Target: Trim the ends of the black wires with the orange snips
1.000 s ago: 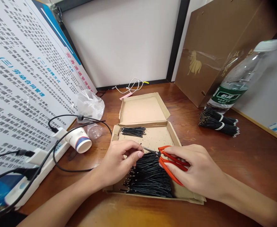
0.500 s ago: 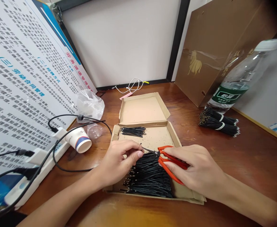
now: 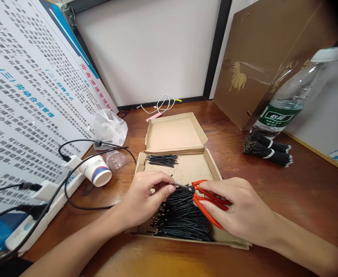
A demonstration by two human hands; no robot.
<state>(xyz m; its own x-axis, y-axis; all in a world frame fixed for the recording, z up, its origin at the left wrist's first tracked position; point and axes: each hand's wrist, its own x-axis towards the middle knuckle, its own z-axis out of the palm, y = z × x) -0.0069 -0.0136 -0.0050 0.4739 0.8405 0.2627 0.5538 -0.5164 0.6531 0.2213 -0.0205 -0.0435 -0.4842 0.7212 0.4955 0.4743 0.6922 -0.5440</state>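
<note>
My left hand is pinched closed over the cardboard box, on a short black wire whose tip pokes up past the fingers. Red-handled scissors are gripped in my right hand, their blades pointing left and meeting the left fingertips. What lies between the blades is too small to make out. Below both hands a large heap of black wires fills the near part of the box. A smaller pile of black wires lies in its far left corner, with tiny dark bits scattered beside it.
Two tied wire bundles lie by a water bottle on the right, before a brown carton. At left are a paper cup, a plastic bag, a power strip and black cables. A white cable lies behind the box.
The scissors have tilted slightly, their blades now lower and closer against the left fingertips. My left hand has stayed in place.
</note>
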